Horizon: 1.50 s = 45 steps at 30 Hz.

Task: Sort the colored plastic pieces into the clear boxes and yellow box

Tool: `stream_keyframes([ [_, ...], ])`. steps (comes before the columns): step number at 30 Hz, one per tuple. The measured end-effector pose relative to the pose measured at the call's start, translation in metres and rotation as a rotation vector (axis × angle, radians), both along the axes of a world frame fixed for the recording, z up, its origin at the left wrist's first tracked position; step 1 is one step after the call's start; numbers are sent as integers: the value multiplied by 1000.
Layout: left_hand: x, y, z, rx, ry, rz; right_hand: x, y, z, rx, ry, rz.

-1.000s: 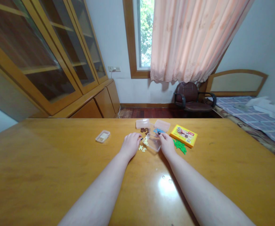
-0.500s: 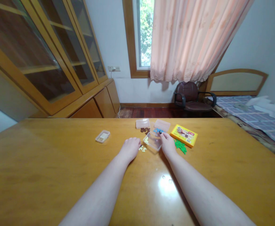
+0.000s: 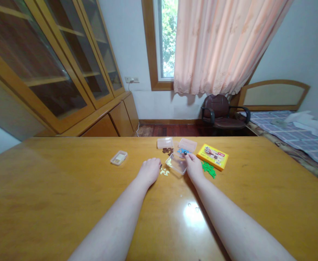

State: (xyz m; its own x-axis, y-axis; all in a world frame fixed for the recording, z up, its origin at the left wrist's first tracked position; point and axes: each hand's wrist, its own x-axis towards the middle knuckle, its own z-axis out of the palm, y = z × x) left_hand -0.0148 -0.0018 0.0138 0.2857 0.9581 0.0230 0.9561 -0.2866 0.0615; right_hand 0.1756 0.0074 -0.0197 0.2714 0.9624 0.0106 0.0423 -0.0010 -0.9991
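My right hand [image 3: 194,165] grips the right edge of a small clear plastic box [image 3: 176,163], tilted up on the wooden table [image 3: 66,188]. My left hand [image 3: 149,169] rests on the table with fingers curled, its fingertips at a scatter of pale yellow pieces [image 3: 164,172] just left of the box. Whether it pinches a piece is hidden. Some pale pieces lie inside the box.
Two clear boxes [image 3: 164,142] [image 3: 187,144] lie beyond, with brown pieces [image 3: 167,150] and blue pieces [image 3: 181,150] by them. Green pieces [image 3: 208,169] and a yellow card box [image 3: 212,156] sit to the right. Another small clear box [image 3: 119,157] lies left. A chair [image 3: 221,113] and bed [image 3: 292,137] stand behind.
My left hand drew back a little toward me, from beside the box to the yellow pieces. The clear box in my right hand stayed nearly in place.
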Motion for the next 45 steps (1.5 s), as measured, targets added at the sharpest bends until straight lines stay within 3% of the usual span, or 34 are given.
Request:
stream_keyframes([
  [6, 2, -5, 7, -51, 49, 22, -1, -2, 3, -11, 14, 10],
  [31, 3, -4, 7, -61, -9, 60, -2, -3, 4, -4, -38, 18],
  [38, 3, 6, -10, 135, -105, 34, -3, -4, 6, 9, -2, 13],
  [45, 0, 14, -27, 45, -88, 12, -4, -4, 5, 10, 2, 5],
])
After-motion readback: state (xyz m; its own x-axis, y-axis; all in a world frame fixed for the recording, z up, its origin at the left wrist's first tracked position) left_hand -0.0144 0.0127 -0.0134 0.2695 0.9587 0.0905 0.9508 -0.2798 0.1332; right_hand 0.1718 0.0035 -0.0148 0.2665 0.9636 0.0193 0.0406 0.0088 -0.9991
